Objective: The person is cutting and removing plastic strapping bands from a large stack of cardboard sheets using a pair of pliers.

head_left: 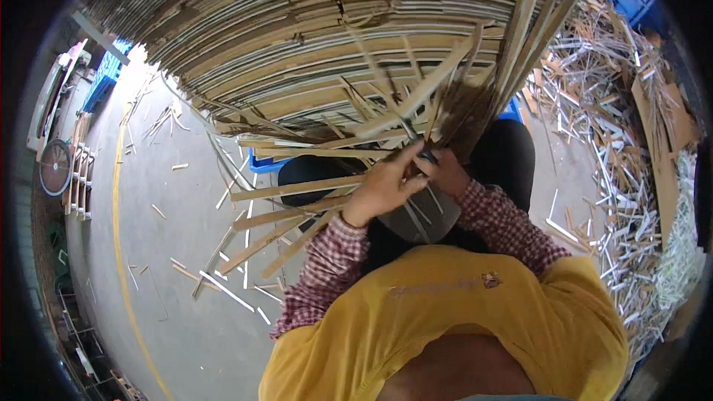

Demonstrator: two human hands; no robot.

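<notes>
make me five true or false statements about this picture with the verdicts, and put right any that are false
1. The left hand and the right hand are close together. True.
2. The sleeves are plain blue. False: the sleeves are checked in dark red and white.
3. A yellow line runs along the floor on the left side of the picture. True.
4. The large heap of scraps lies on the left side. False: the heap of scraps is on the right; the left has only scattered strips.
5. A layered stack of flat sheets stands beyond the hands. True.
</notes>
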